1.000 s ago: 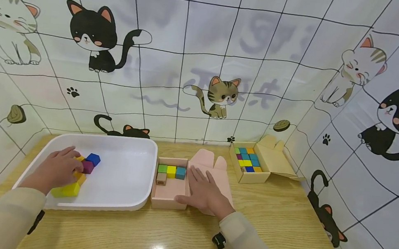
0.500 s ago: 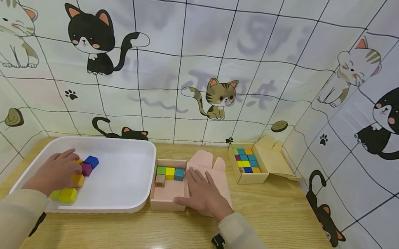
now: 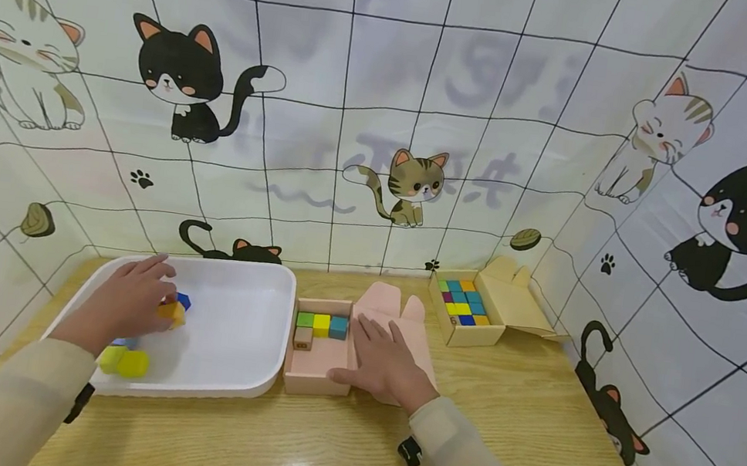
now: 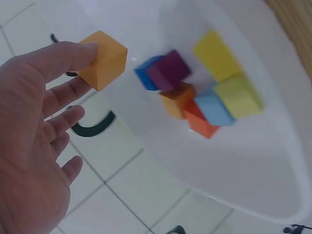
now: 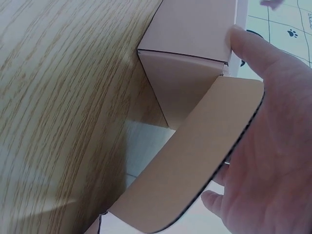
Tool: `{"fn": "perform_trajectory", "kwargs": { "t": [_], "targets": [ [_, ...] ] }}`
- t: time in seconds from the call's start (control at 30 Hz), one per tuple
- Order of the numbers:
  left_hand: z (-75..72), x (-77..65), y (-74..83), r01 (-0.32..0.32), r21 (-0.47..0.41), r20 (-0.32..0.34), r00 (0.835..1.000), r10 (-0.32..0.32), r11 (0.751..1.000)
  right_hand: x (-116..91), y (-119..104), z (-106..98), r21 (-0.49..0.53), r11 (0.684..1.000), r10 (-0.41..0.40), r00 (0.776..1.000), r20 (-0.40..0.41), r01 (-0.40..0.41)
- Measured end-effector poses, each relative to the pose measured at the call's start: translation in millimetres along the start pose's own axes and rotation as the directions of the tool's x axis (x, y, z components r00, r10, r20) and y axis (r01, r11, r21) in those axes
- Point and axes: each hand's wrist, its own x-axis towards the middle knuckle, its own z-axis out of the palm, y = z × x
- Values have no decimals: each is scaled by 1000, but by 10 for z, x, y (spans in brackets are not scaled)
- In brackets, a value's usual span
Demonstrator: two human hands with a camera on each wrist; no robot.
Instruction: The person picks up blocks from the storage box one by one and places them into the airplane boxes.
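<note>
My left hand (image 3: 125,302) is over the white tray (image 3: 228,359), pinching an orange cube (image 4: 103,58) between thumb and fingers. Below it in the left wrist view lie a purple cube (image 4: 169,70), a blue cube (image 4: 146,75), another orange cube (image 4: 176,101), a red-orange cube (image 4: 201,122), a light blue cube (image 4: 214,107) and yellowish cubes (image 4: 240,96). With fingers extended, my right hand (image 3: 386,359) rests on the open lid (image 3: 421,348) of the pink box (image 3: 316,384). Inside that box sit a green cube (image 3: 304,320), a yellow cube (image 3: 321,325), a blue cube (image 3: 338,327) and a brown cube (image 3: 303,339).
At the back right stands a pale yellow box (image 3: 472,338) with its lid open, holding rows of coloured cubes. A wooden table (image 3: 249,451) carries everything. Behind and at the sides hangs a cat-patterned sheet (image 3: 302,131).
My left hand has lifted an orange cube from the group in the tray and moved slightly up and to the right. The right hand stays on the lid.
</note>
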Motion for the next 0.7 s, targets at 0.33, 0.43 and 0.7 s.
{"fn": "perform_trajectory", "kwargs": {
  "t": [0.33, 0.43, 0.7],
  "targets": [
    [-354, 310, 567, -120, -19, -73, 990, 119, 993, -20, -9, -2, -20, 1000, 19, 1000, -17, -20],
    [-376, 425, 776, -192, -3, -101, 976, 191, 981, -25, -11, 1, -30, 999, 24, 1000, -16, -25],
    [-354, 712, 1342, -317, 30, -94, 943, 319, 948, -10, -8, 33, -32, 999, 28, 1000, -3, -28]
  ]
}}
